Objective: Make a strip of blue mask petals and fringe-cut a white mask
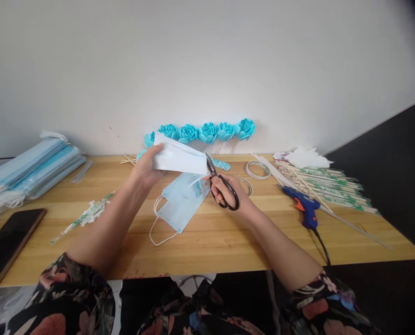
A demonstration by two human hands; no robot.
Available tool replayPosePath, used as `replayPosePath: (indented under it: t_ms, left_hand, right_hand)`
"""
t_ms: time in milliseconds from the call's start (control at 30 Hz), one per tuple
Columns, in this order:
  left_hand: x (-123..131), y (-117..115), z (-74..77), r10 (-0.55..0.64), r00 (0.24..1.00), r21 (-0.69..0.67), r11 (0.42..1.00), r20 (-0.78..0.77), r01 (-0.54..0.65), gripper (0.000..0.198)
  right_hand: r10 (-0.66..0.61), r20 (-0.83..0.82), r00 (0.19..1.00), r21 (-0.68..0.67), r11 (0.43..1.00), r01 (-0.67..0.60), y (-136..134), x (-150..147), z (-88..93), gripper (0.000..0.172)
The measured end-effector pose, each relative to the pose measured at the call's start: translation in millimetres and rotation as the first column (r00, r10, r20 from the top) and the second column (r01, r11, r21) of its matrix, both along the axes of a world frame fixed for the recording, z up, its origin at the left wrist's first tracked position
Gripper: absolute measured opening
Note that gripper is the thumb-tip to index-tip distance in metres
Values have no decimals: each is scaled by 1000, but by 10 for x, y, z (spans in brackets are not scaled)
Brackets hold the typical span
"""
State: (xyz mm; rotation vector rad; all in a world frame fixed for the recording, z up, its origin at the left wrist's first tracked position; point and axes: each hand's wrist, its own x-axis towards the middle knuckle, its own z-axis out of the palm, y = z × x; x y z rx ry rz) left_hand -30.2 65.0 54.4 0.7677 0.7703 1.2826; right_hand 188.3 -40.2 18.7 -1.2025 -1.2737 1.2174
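Note:
My left hand [149, 166] is closed on the left end of a white, pale-blue-edged face mask [180, 157], held up above the table. Black-handled scissors [224, 188] are in my right hand [226, 186], their blades at the right edge of that mask. Below both hands, light blue face masks [182, 207] with white ear loops lie on the wood. A small cut blue strip [221, 164] rests just behind the scissors. Part of the held mask's left end is hidden by my thumb.
Several blue flowers [207, 132] lean on the wall. At left are a stack of masks [36, 167], a phone [11, 242] and wrapper scraps [88, 214]. Tape rolls [258, 176], a blue glue gun [305, 204], wrapped chopsticks [336, 186] and crumpled white plastic [308, 158] are at right.

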Motion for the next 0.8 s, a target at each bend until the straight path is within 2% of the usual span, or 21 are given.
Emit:
replayPosePath:
  t_ms: [67,133,267,333,600,800]
  left_hand:
    - [48,-93,-23,-11,994,19,1000,111,9,28]
    - [128,-242,-50,-79,981,41,997,179,73,32]
    - [328,-531,-114,-269,943,21,963,197,270,38]
    - [399,-599,-129,-304,935,16,952,184,306,38]
    - [471,-598,-68,-198,973,-43,978,120,205,24]
    - [416,-517,-32,-11,999,103,995,-36,14,32]
  right_hand:
    - [0,-35,999,-14,1000,-1,-3,-37,-24,60]
    - [3,-80,997,-13,1000,-4,-11,-66,-31,61]
    - [34,-106,994,20,999,-32,-53,-104,-9,60]
    - [59,-109,992,30,998,-56,-79,-119,7,59]
    - [120,-70,990,24,993,-119,-130,-132,49,66]
    - [282,67,957,178,940,-290,-90,-44,22,70]
